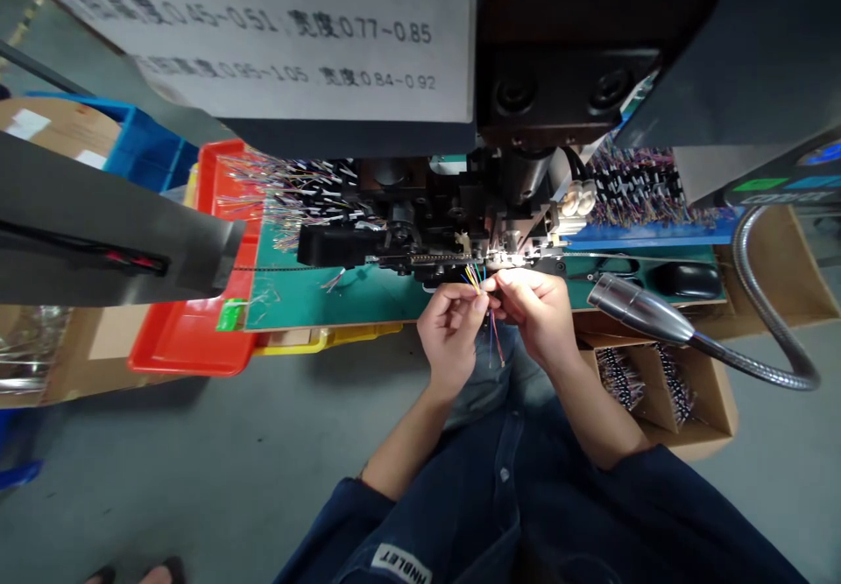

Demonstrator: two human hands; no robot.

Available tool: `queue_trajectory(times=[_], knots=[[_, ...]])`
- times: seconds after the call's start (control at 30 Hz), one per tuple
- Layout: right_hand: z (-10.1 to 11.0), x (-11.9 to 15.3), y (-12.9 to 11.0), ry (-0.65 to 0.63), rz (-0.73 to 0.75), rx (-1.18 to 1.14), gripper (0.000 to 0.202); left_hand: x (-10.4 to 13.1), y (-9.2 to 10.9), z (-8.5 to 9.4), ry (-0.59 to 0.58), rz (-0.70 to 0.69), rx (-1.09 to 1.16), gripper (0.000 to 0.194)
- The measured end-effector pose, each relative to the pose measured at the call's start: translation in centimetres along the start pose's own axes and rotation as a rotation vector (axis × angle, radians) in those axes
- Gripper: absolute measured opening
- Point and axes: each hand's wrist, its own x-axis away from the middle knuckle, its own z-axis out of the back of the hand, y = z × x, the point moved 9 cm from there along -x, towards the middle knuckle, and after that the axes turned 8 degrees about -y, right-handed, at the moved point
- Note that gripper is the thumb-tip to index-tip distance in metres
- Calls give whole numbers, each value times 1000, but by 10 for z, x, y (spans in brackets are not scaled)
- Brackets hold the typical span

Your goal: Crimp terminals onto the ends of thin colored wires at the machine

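Observation:
A small bundle of thin coloured wires [472, 277] is pinched between the thumb and fingers of my left hand [452, 330], its ends fanned out toward the machine. My right hand [540, 311] is closed at the lit working point of the crimping machine [505, 256], thumb and forefinger together; the wire end there is too small to make out clearly. Other wire ends [498, 339] dangle below, between both hands. A strip of terminals [427, 259] runs across the machine just beyond my fingers.
A gooseneck lamp [640, 308] reaches in from the right over the green mat [315, 304]. Wire bundles [302, 186] are heaped behind on the left, beside a red tray [190, 339]. A cardboard box [713, 409] with more bundles stands lower right. A black mouse [687, 280] lies right.

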Motion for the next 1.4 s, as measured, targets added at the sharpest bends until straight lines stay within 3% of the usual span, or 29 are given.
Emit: queue_trajectory(times=[0.47, 0.8, 1.1, 1.4], knots=[[0, -2, -1, 25, -8, -16, 39, -3, 1, -2, 12, -3, 33, 23], [-3, 3, -18, -8, 140, 174, 40, 1, -6, -8, -43, 49, 106, 23], [4, -2, 6, 12, -5, 6, 37, 2, -11, -8, -8, 75, 114, 22], [0, -5, 0, 25, 10, -1, 41, 0, -8, -2, 7, 25, 79, 20]])
